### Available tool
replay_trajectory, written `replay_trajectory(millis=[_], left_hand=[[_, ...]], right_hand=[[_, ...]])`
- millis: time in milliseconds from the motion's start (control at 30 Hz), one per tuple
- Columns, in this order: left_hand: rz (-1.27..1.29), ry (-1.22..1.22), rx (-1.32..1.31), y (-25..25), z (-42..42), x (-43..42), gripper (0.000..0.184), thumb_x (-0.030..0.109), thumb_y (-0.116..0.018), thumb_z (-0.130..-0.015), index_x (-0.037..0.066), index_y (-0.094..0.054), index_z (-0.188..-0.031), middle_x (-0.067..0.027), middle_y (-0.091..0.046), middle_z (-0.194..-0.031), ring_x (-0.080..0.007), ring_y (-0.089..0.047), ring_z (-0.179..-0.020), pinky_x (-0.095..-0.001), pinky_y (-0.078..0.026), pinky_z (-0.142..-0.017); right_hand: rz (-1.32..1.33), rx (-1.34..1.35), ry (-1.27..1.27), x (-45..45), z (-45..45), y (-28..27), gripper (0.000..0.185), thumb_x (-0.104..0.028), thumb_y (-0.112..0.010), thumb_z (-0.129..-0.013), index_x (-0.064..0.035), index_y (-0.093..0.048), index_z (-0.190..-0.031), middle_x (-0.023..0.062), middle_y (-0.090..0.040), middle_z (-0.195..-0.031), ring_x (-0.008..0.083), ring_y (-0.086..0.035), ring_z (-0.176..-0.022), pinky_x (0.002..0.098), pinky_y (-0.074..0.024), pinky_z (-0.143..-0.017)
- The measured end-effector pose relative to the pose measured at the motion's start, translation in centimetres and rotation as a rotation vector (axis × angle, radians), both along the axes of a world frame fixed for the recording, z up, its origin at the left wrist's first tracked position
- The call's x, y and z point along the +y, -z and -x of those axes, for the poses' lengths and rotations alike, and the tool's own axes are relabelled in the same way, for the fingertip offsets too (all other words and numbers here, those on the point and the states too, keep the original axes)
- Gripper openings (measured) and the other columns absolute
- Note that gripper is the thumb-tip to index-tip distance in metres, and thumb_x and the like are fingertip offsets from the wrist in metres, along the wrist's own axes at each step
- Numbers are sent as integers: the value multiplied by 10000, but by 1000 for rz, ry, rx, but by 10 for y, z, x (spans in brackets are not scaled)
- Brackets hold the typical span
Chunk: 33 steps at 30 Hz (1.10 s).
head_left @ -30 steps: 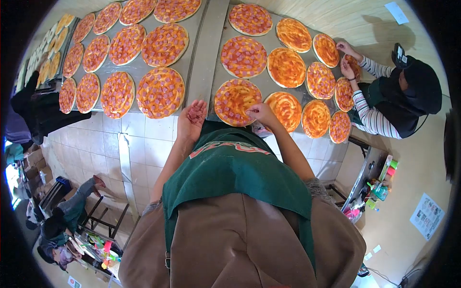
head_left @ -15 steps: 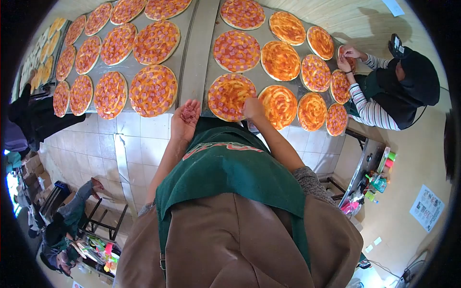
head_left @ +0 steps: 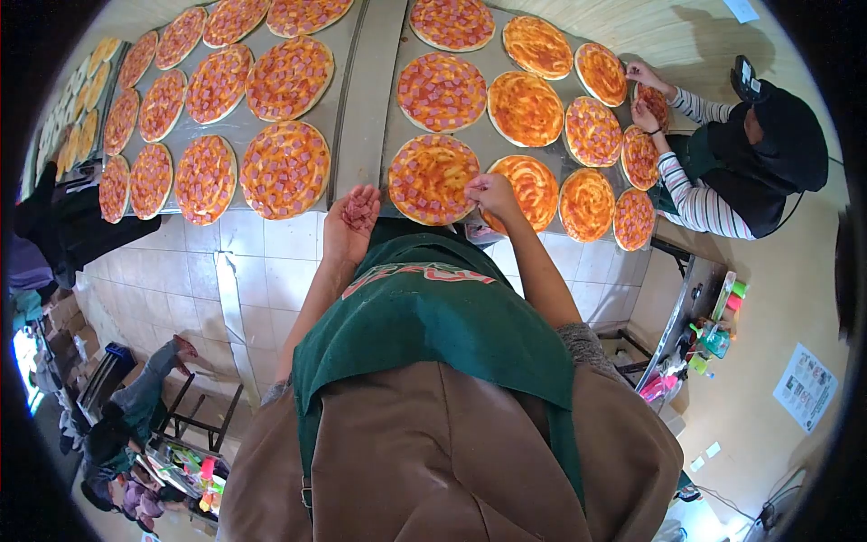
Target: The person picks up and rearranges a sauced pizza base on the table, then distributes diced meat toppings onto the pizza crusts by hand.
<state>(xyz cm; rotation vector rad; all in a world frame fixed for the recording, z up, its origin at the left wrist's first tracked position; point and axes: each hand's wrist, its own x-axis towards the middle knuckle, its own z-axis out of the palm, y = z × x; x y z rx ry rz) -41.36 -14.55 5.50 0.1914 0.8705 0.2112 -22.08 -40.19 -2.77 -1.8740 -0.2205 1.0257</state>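
My left hand (head_left: 350, 222) is turned palm up and cupped, holding a small heap of pink diced ham (head_left: 358, 213) beside the table's near edge. My right hand (head_left: 494, 197) has its fingers pinched together over the right edge of the nearest pizza (head_left: 433, 181); whatever is between the fingertips is hidden. Ham cubes lie on that pizza mostly along its left and lower side, while its middle and upper right show sauce and cheese. Just right of it, partly behind my right hand, is a sauced pizza (head_left: 526, 185) with no ham on it.
Several ham-topped pizzas (head_left: 286, 170) cover the left metal table. More pizzas, some only sauced (head_left: 525, 109), lie on the right table (head_left: 375, 135). A co-worker (head_left: 722, 163) in striped sleeves reaches over pizzas at the right. Another person in dark clothes (head_left: 72, 217) stands at far left.
My right hand has moved a little right and up, to the nearest pizza's right edge. My left hand stays almost still. The co-worker's hands have drawn apart.
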Motion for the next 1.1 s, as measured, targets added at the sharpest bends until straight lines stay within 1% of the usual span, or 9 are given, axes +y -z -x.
replay_trajectory(millis=[100, 200, 300, 400, 500, 700, 800, 1000, 1100], left_hand=[[7, -5, -14, 1, 0, 0, 303, 175, -399, -944, -24, -528, -1132, -153, -602, -1140, -285, -566, -1108, -368, -487, -924], [14, -20, -23, 1, 1, 2, 295, 166, -402, -944, -31, -543, -1114, -165, -611, -1118, -290, -569, -1103, -376, -496, -929], [22, -34, -18, 0, 1, 3, 286, 161, -407, -943, -27, -554, -1101, -166, -617, -1106, -290, -571, -1099, -380, -498, -932], [19, -30, -7, 0, 1, 2, 289, 174, -414, -941, -16, -547, -1114, -153, -606, -1130, -281, -564, -1111, -376, -485, -929], [15, -17, -9, 2, 2, 1, 291, 180, -421, -939, -13, -541, -1121, -146, -602, -1141, -278, -563, -1113, -372, -481, -927], [7, -4, -10, 1, 2, -2, 295, 181, -429, -935, -13, -547, -1122, -140, -614, -1121, -273, -570, -1102, -368, -484, -921], [7, -5, -21, 1, 3, -1, 299, 182, -431, -934, -14, -549, -1127, -140, -619, -1113, -271, -573, -1097, -368, -485, -919], [1, -12, -18, 3, 6, 0, 303, 181, -428, -935, -15, -549, -1131, -145, -619, -1115, -275, -576, -1091, -368, -487, -921], [-11, -12, 2, 0, 6, 1, 302, 180, -424, -936, -16, -547, -1130, -147, -616, -1119, -277, -578, -1088, -368, -494, -914]], right_hand=[[82, -49, -89, 1, -4, -7, 168, -108, -641, -839, 36, -641, -924, 50, -633, -690, 120, -610, -616, 227, -487, -564], [63, 71, 5, 2, -5, -5, 176, -124, -659, -820, 28, -643, -908, 67, -647, -705, 119, -608, -595, 252, -459, -515], [-86, 210, 64, 0, -5, 1, 177, -100, -631, -838, 28, -633, -960, 76, -659, -784, 128, -625, -628, 244, -469, -523], [-76, 288, 45, -3, -8, 0, 225, -65, -583, -876, 35, -605, -1076, 77, -646, -903, 131, -639, -730, 247, -512, -619], [-24, 220, 39, 1, -7, -7, 201, -49, -600, -860, 32, -624, -1042, 69, -656, -858, 133, -648, -736, 250, -513, -622], [206, -163, -217, 12, -10, -9, 114, -76, -661, -798, 18, -670, -863, 66, -669, -732, 119, -642, -680, 253, -503, -609], [251, -289, -289, 16, -9, -19, 106, -71, -664, -754, -9, -677, -838, 96, -675, -730, 164, -654, -673, 289, -510, -615], [377, -563, -572, 28, -7, -13, 135, -67, -603, -734, -43, -678, -844, 148, -672, -796, 289, -664, -738, 386, -521, -659], [480, -674, -573, 37, -3, -16, 108, -89, -602, -750, -47, -660, -831, 143, -667, -811, 301, -658, -764, 410, -514, -659]])
